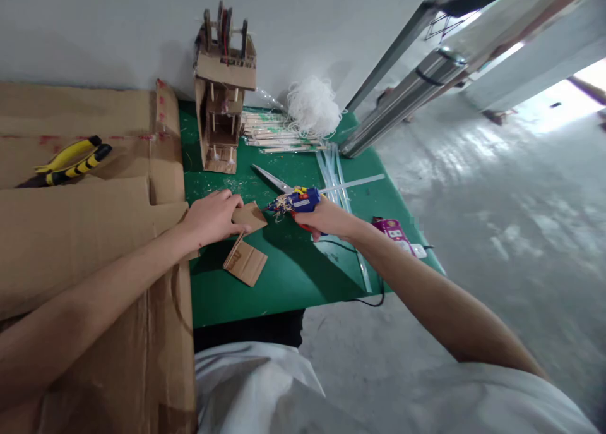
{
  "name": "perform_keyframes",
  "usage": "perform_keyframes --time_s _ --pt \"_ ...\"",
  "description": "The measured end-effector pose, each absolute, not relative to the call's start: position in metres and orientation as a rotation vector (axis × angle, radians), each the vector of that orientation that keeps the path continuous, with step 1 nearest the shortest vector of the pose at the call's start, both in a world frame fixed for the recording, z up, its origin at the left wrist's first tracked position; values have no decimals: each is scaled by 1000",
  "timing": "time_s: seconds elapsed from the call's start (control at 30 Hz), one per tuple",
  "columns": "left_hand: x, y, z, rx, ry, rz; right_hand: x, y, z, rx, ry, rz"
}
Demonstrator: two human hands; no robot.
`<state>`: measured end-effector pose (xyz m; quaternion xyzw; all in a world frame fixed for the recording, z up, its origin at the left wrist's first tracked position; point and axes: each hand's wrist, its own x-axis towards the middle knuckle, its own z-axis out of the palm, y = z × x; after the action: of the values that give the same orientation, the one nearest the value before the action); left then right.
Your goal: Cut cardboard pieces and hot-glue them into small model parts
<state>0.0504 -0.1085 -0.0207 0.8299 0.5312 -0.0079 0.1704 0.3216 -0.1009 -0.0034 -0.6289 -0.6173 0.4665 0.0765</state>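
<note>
My left hand (214, 218) is closed on a small cardboard piece (250, 217), holding it just over the green tabletop (293, 279). In my right hand (329, 218) is a blue hot glue gun (305, 200), its nozzle pointing left at the edge of that piece. Pale strands of dried glue cling around the nozzle. A clear glue stick (360, 182) appears to extend from the gun's back. Below my left fingers lies a folded piece of corrugated cardboard (247, 263). Scissors (272, 179) rest behind the glue gun, their handles partly hidden by it.
A cardboard model tower (220, 99) stands at the back by the wall. Near it are wooden sticks (279, 131) and a tangle of white string (315, 105). Large cardboard sheets (71, 232) with yellow-black pliers (71, 162) cover the left. A purple box (392, 232) sits right.
</note>
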Motion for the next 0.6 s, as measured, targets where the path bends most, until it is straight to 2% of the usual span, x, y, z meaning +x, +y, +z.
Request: perform_keyframes --time_s 0.6 --pt "51 -108 -20 2349 1500 -32 328 -107 -7 -1881 -1842 1414"
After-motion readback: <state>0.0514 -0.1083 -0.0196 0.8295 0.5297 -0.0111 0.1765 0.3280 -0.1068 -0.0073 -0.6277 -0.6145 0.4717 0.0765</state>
